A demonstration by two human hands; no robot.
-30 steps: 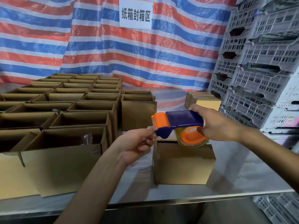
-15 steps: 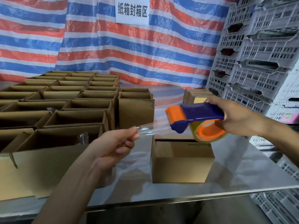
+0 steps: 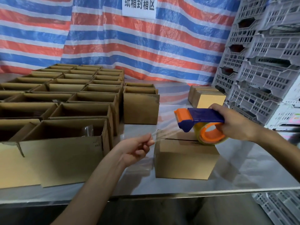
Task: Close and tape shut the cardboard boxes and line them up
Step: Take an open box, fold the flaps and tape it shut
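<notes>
well, the left hand (image 3: 136, 148) sits low in the middle, thumb and forefinger pinching the free end of a clear tape strip (image 3: 165, 133), the other fingers curled loosely beneath. the strip runs taut up and to the right, to the orange mouth of a tape dispenser (image 3: 201, 116) with a blue body. the right hand (image 3: 235, 124) grips that dispenser from the right, fingers wrapped round the blue handle and down over the tape roll (image 3: 209, 135). the roll hangs at the far right top corner of a closed box (image 3: 183, 159); whether it touches the cardboard cannot be told. that box stands alone on the near part of the desk (image 3: 243, 172), flaps folded down with a dark seam along the top, and the stretched tape hovers over its top left corner.

just left of the left hand is a block of open boxes (image 3: 69, 111), packed side by side in rows running to the far left — the nearest has its front flaps folded down outward. two further boxes (image 3: 141, 108), also open, stand one behind the other at the block's right end, beyond the strip. farther off on the right, past the dispenser, sealed boxes (image 3: 209, 98) sit close together. grey plastic crates (image 3: 267, 62) are stacked at the right edge — a red, white and blue striped tarp (image 3: 129, 46) hangs behind everything, with a white sign (image 3: 139, 7) at its top.
</notes>
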